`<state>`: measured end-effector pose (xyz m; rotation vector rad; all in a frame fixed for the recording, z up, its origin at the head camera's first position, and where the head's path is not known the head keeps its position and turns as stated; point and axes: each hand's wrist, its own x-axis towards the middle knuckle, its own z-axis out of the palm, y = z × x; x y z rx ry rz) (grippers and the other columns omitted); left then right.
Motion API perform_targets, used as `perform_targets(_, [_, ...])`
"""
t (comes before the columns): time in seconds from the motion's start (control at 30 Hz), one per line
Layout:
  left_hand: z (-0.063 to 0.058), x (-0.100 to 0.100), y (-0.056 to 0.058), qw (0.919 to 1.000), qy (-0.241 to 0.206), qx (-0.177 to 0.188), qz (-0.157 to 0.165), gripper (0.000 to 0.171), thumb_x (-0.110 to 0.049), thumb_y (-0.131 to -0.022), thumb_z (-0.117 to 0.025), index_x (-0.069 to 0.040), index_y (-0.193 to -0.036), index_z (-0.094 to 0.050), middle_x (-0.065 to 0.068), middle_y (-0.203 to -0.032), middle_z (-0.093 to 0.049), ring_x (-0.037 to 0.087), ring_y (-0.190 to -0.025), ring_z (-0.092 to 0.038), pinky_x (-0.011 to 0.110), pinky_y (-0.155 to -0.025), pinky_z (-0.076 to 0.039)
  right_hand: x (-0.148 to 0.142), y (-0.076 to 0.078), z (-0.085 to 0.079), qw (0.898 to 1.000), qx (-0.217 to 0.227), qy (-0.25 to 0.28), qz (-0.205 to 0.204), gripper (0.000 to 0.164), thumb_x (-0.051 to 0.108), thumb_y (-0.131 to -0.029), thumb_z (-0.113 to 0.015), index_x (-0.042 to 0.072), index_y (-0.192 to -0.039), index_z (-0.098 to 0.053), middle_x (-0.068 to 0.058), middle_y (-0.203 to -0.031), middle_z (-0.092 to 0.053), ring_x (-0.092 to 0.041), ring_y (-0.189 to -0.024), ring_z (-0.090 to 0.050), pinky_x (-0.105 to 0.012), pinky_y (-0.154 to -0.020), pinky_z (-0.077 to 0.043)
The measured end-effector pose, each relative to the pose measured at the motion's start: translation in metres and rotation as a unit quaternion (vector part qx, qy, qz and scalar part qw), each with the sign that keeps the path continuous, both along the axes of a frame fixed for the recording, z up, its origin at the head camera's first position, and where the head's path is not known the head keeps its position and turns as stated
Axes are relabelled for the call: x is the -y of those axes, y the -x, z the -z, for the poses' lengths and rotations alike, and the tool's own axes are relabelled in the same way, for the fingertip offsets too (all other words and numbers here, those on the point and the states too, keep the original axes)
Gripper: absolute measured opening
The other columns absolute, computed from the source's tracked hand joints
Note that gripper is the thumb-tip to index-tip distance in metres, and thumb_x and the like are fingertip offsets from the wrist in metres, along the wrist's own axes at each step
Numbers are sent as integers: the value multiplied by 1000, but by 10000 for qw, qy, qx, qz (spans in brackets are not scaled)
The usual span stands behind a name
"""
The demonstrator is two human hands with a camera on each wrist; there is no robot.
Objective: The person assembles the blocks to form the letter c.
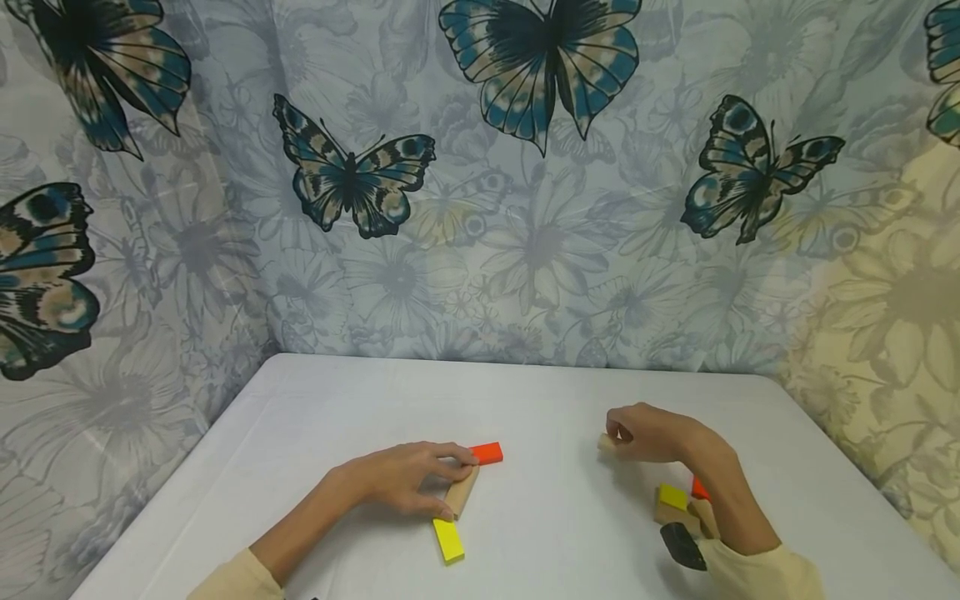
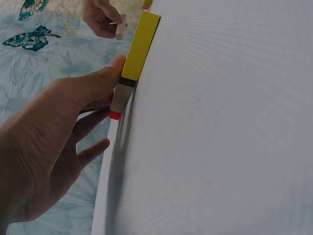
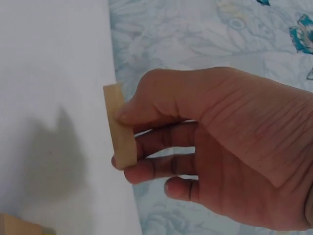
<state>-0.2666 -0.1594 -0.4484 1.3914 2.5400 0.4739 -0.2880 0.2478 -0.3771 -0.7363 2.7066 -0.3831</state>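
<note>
White table (image 1: 360, 408); left hand (image 1: 401, 479) grips centre wood block (image 1: 462, 493) end to end, thumb at 7 o'clock (head view), fingers at 1; right hand (image 1: 652, 433) pinches other wood block (image 3: 124, 146), about 2:30 from it; block pile (image 1: 677, 515) at right hand's 5; yellow block (image 1: 450, 542) at centre's 6, red block (image 1: 491, 452) at 1; I'd suggest light left pressure so neighbours don't creep; square right pinch.

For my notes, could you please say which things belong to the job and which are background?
In use:
middle wooden block in left hand;
second wooden block in right hand;
red end block;
yellow end block;
probably clustered blocks.

Background:
butterfly backdrop.
</note>
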Motion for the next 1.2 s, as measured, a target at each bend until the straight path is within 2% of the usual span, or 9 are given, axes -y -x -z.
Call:
perform_targets(0.37, [-2, -1, 0, 10000, -1, -35, 46, 61, -47, -99, -69, -16, -151, -57, -11, -160, -49, 14, -149, -49, 38, -125, -43, 19, -3, -2, 9982, -329, 383, -326, 16, 8, -92, -68, 6, -108, -68, 4, -82, -55, -7, -76, -47, -21, -65, -42])
perform_targets(0.57, [-2, -1, -1, 10000, 3, 28, 21, 62, -49, -99, -68, -16, -151, -56, -11, -160, -49, 14, -150, -49, 38, -125, -43, 31, -3, 1, 9978, -503, 290, -321, 20, 8, -92, -69, 7, -112, -70, 6, -87, -58, -8, -81, -49, -22, -70, -46])
perform_targets(0.77, [-3, -2, -1, 10000, -1, 24, 1, 62, -49, -99, -68, -16, -151, -56, -11, -160, -49, 15, -150, -49, 39, -125, -43, 42, -5, 3, 9936, -865, 310, -653, 17, 5, -92, -69, 8, -109, -71, 6, -83, -54, -7, -81, -47, -22, -70, -42])
perform_targets(0.93, [-2, -1, -1, 10000, 8, 25, -21, 62, -50, -99, -68, -17, -151, -56, -11, -160, -49, 15, -149, -49, 39, -124, -44, 54, -6, 6, 9914, -974, 333, -808, 16, 3, -93, -68, 8, -108, -71, 4, -82, -53, -7, -81, -46, -22, -70, -40])
perform_targets(1.2, [-2, -2, 0, 10000, -19, 31, 32, 62, -48, -99, -69, -16, -150, -57, -10, -159, -50, 15, -149, -49, 39, -125, -43, 74, -5, 17, 9859, -1315, 138, -1028, 20, 4, -94, -70, 7, -113, -74, 7, -82, -54, -7, -79, -45, -21, -69, -43])
